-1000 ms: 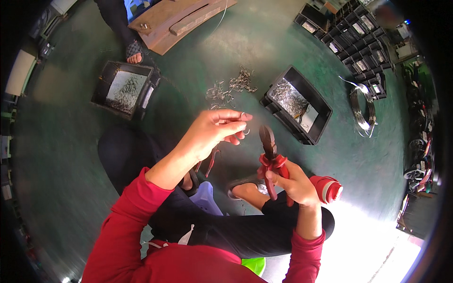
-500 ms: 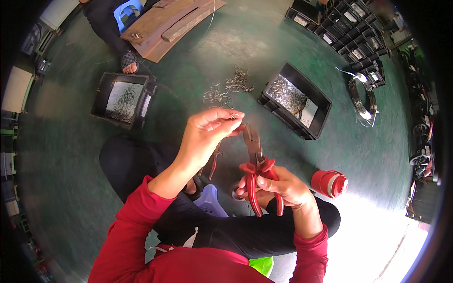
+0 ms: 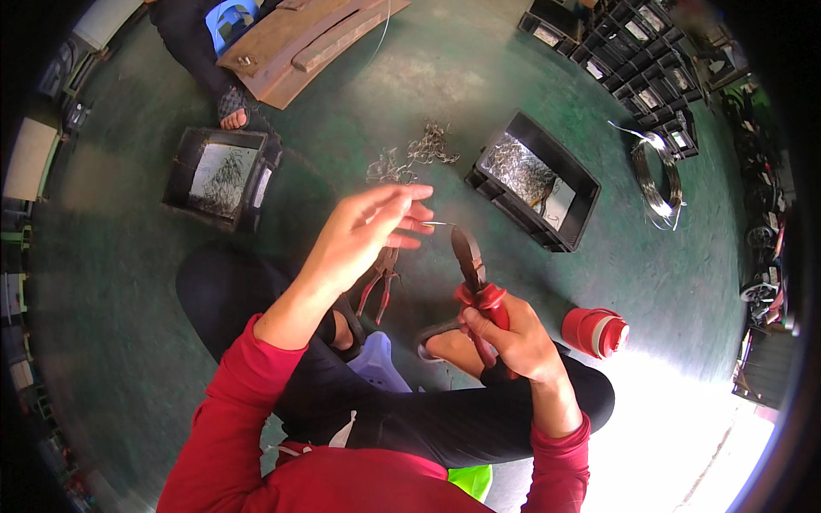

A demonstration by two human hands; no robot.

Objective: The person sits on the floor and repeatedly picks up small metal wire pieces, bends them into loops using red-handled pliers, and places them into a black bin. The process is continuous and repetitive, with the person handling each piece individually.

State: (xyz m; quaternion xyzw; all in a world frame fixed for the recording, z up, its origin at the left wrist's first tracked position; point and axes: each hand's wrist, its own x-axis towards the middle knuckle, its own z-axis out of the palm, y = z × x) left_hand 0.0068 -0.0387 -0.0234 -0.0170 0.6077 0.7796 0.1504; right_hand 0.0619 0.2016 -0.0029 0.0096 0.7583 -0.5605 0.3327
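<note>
The right grip (image 3: 520, 340) clamps red-handled pliers (image 3: 469, 258); to its left, the left grip (image 3: 355, 232), fingers apart, has thin wire (image 3: 440, 223) beside it.

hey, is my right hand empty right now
No, the right hand is closed around the handles of a pair of red-handled pliers.

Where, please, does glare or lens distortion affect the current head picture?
Head view: glare whitens the floor at lower right, below the red flask, clear of the right hand and its pliers; also head view: corners fall to black, and clutter along the right rim looks dim and squeezed.
</note>
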